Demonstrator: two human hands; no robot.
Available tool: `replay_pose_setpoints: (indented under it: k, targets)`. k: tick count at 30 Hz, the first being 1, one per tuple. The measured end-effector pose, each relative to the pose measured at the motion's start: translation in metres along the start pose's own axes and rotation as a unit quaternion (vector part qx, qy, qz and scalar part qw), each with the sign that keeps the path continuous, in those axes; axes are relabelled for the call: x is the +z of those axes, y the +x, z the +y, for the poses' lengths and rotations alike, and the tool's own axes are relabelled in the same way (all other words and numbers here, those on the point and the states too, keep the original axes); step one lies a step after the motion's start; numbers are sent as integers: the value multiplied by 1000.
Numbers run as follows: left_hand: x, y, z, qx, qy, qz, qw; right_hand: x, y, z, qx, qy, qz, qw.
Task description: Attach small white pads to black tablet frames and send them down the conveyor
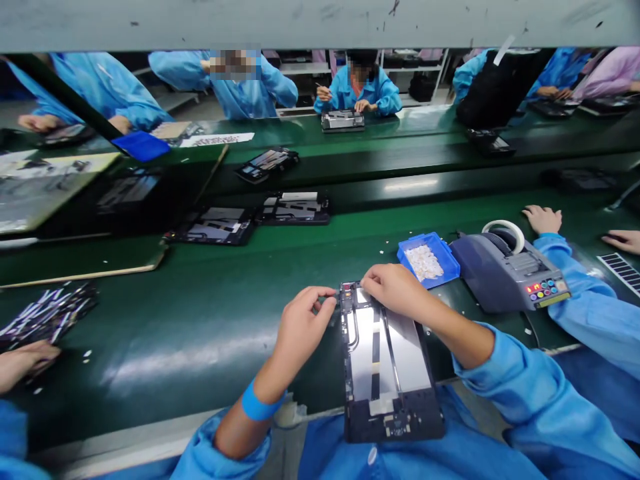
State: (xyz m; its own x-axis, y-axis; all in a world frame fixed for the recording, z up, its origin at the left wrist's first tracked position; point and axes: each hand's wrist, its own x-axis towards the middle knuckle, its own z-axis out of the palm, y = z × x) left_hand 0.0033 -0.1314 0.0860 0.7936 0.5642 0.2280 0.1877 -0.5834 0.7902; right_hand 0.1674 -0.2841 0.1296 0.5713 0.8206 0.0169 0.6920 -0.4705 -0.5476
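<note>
Hands meet at the top end of an open tablet [387,363] that lies flat on the green belt [200,333], its near end poking over the edge toward the person's lap. The left hand [300,327] has its fingertips pinched together on the top left corner of the tablet. The right hand [395,288] is curled over the top edge, fingers bent down and pressing there; whether it holds a small piece I cannot tell.

To do this well, I think the left hand should keep the frame from sliding while the right hand presses softly and straight down, since the parts inside look thin.

Just beside the right hand sits a little blue tray [429,259] full of tiny white bits, and next to it a grey tape machine [505,273] with colored buttons. More open tablets [295,207] ride on the belt farther off. A worker's hand [543,219] rests near the machine, and another hand [23,363] lies at the left by a pile of strips [47,313]. Across the belt, people in blue coats [357,93] work at their own spots.
</note>
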Motion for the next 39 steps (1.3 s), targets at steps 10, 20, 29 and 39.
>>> replay_pose_setpoints:
  k: [10, 20, 29, 39]
  targets:
    - [4, 4, -20, 178, 159, -41, 970, 17, 30, -11, 29, -88, -37, 995]
    - [6, 6, -20, 258, 314, -53, 912, 19, 31, -12, 41, -116, -54, 991]
    - [-7, 20, -9, 274, 319, -137, 897, 20, 25, 0, -20, -90, -38, 995]
    - [-8, 35, -17, 151, 87, -144, 974, 36, -10, 25, -243, -220, -12, 945]
